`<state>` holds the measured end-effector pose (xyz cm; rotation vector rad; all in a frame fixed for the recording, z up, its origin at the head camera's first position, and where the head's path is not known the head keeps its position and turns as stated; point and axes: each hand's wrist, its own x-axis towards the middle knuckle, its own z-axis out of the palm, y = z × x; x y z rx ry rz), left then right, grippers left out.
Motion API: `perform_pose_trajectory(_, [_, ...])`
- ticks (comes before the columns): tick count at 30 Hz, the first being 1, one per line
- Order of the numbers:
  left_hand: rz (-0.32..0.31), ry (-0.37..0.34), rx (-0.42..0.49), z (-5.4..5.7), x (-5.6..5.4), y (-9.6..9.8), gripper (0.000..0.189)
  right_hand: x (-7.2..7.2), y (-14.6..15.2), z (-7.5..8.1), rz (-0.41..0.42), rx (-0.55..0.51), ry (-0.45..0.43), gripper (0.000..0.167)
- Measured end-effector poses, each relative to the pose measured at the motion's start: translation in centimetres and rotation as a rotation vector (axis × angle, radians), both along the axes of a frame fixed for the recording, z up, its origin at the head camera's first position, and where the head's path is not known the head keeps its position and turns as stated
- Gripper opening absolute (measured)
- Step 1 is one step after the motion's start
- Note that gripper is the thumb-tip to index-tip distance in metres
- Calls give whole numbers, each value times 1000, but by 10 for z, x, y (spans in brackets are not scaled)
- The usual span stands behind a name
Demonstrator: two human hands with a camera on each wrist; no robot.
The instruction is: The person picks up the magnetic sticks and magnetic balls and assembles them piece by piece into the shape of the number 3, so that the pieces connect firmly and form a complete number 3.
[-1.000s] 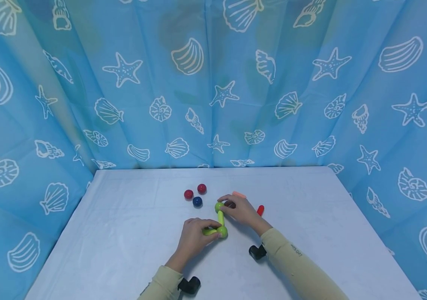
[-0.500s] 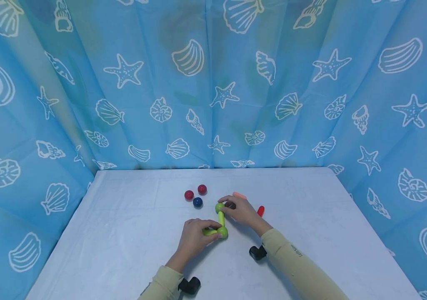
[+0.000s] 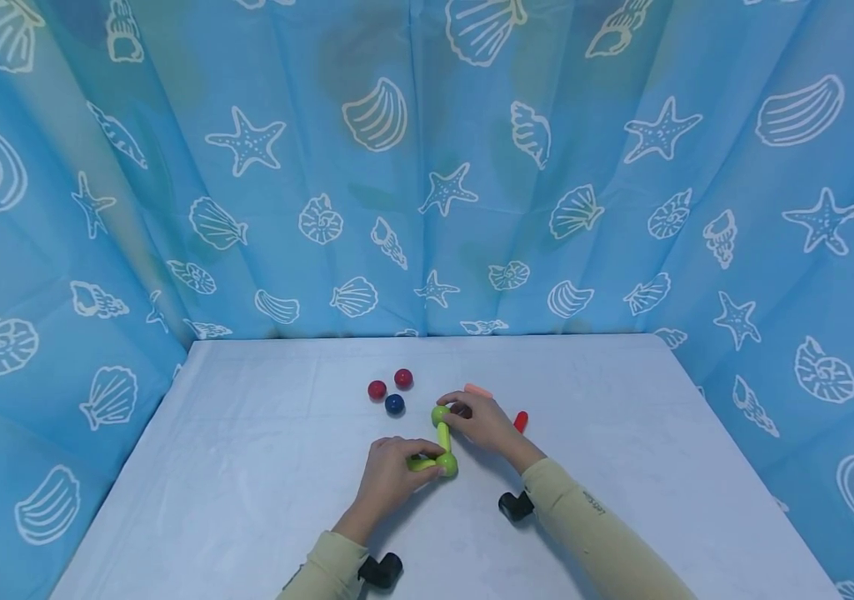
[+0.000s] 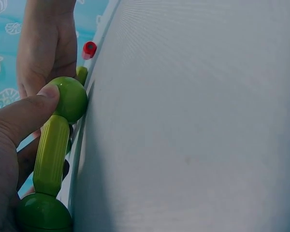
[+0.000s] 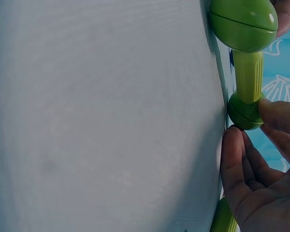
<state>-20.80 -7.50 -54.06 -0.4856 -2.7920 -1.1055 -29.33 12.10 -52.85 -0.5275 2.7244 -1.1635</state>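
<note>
A ball-and-rod construction toy made of green balls and yellow-green rods lies bent between both hands in the head view. My left hand (image 3: 387, 473) pinches its corner ball (image 3: 448, 466), the thumb pressed on it in the left wrist view. From there a ribbed rod (image 4: 51, 154) runs back under the palm to another green ball (image 4: 43, 212). A second rod (image 3: 444, 437) joins the corner to the far green ball (image 3: 439, 415). My right hand (image 3: 481, 418) grips that far ball between thumb and fingers. Another yellow-green rod (image 5: 224, 217) shows below the right hand in the right wrist view.
Two red balls, one farther back (image 3: 403, 379), and a dark blue ball (image 3: 394, 405) sit left of the far ball. An orange rod (image 3: 478, 390) and a red rod (image 3: 521, 422) lie beyond the right hand. A blue shell-print curtain (image 3: 427, 208) surrounds the white table (image 3: 247, 467).
Both hands keep their hold; the toy and hands have shifted only very slightly to the right. The loose balls and rods lie as before.
</note>
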Motion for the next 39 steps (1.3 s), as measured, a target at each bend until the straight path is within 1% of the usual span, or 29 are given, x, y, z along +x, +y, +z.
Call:
perform_pose_trajectory(7, [-5,9,-1,-2,0,1,25,0,1,-1,-1,20,-1,25])
perform_pose_trajectory(13, [-9,19,-8,-2,0,1,25,2,1,-2,1,8,-9,26])
perform_pose_trajectory(19, [-9,3,-10,-3,0,1,26,3,1,-1,-8,-11,-11,28])
perform_pose_trajectory(25, [-12,3,-13,-2,1,0,25,7,5,6,-41,17,0,29])
perform_pose_trajectory(30, [-6,-29,-5,-2,1,0,25,8,14,13,-66,37,17,30])
perform_pose_trajectory(36, [-6,-32,-5,-1,0,1,25,5,32,19,-75,-15,26,31])
perform_pose_trajectory(39, [-9,-30,-5,-2,0,1,25,4,40,21,-94,-5,34,33])
